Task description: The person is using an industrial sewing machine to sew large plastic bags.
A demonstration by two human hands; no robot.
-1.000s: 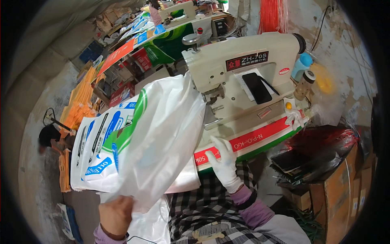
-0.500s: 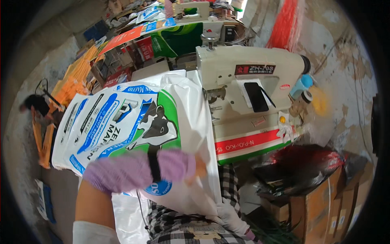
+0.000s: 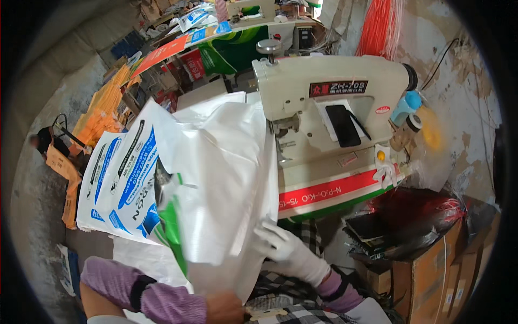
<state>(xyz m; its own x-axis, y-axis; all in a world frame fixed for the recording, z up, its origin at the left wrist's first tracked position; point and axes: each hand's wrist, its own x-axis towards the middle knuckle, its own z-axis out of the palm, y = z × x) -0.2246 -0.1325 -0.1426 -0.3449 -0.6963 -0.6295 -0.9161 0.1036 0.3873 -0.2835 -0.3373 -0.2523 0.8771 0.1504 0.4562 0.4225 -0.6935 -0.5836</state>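
A large white woven sack [image 3: 221,178] fills the middle of the frame, its folded body hanging down toward the lower centre. The right hand [image 3: 280,243], in a white glove, sits just right of centre low in the picture, its fingers spread and pressed against the sack's right edge; it seems to pinch the fabric, though the grip itself is hidden behind the fold. The left hand [image 3: 224,308], bare below a purple sleeve, lies at the bottom centre, closed around the sack's lower edge. To the left of centre lies a stack of printed sacks [image 3: 116,178] with blue lettering, touching the held sack. Behind, in the upper right, stands a cream industrial sewing machine [image 3: 329,102] with a dark phone [image 3: 343,125] leaning on its front. A cardboard box [image 3: 431,275] sits at the lower right.
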